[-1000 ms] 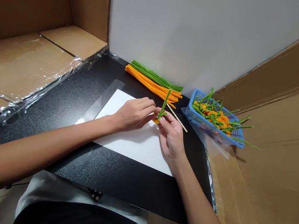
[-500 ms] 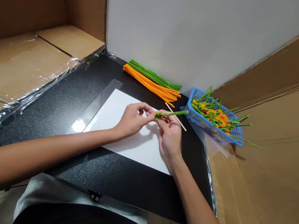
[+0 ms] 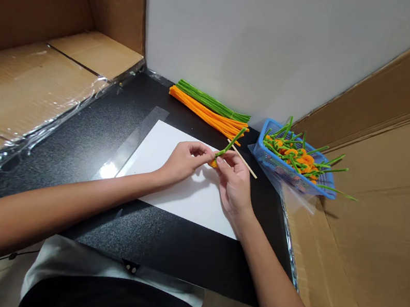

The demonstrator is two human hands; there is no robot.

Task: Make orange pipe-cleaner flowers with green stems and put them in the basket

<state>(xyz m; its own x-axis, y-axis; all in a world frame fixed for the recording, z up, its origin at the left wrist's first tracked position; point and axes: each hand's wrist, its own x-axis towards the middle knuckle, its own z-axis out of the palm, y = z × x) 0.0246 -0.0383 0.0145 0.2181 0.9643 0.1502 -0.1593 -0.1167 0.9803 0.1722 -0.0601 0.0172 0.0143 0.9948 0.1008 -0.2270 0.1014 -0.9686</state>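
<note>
Here, in the head view, both hands pinch one small pipe-cleaner piece above the white sheet point(image 3: 167, 189).
The left hand point(image 3: 184, 160) is closed, its fingertips gripping an orange curl point(image 3: 213, 163). The right hand point(image 3: 234, 182), also closed, pinches the green pipe cleaner point(image 3: 232, 142) where it joins that curl, probably so the joint cannot slip. The stem's free end slants toward 1 o'clock, clear of the fingers. A wooden stick point(image 3: 245, 161) lies on the desk point(image 3: 84, 144) just beyond the right hand. The blue basket point(image 3: 277, 168) of similar pieces sits at 2 o'clock, and the bundle point(image 3: 211, 114) of straight stems at 12 o'clock, both apparently within easy reach.
</note>
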